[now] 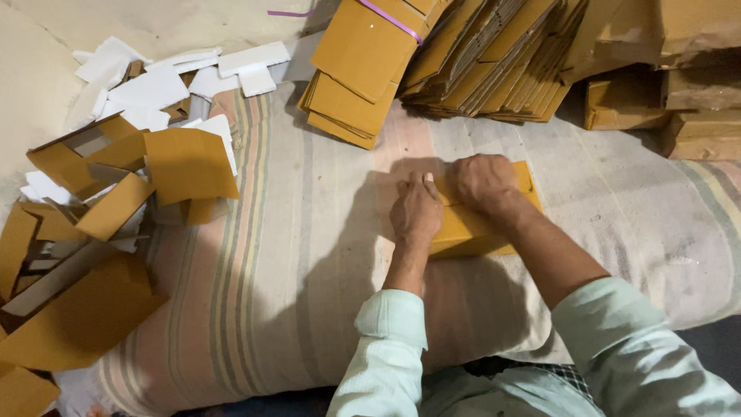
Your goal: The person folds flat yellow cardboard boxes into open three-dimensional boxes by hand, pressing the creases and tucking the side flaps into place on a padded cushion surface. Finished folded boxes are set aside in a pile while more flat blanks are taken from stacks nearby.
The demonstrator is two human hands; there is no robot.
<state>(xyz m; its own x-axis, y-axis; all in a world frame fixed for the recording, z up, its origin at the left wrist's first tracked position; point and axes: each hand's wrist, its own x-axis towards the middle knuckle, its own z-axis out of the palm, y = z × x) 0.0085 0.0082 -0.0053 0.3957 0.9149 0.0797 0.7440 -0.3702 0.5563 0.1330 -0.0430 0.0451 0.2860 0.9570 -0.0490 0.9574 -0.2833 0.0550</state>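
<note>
- Pressing down with both hands on a flat yellow-brown cardboard box blank point(472, 224), which lies on the striped faded cloth mat point(309, 255) right in front of the person, so the mat gives a firm-ish backing for creasing.
- The left hand point(415, 212) sits on the blank's left end, fingers curled onto the edge with the thumb up, looks like it's pinning a flap rather than gripping around it.
- The right hand point(482, 184) lies knuckles-up over the top edge, fingers bent down onto the card. Neither hand is lifting it; both bear on it.
- Just beyond the hands, a big leaning stack of flat brown cardboard blanks point(478, 58) sits within easy reach, 1 bundle tied with a purple strap point(390, 19).
- Off to the left, well apart, a loose heap of folded yellow-brown cartons point(116, 185) mixed with white card scraps point(154, 81), probably tossed aside to keep the middle free.
- Pale green sleeves point(617, 347) are pushed back off the wrists.
</note>
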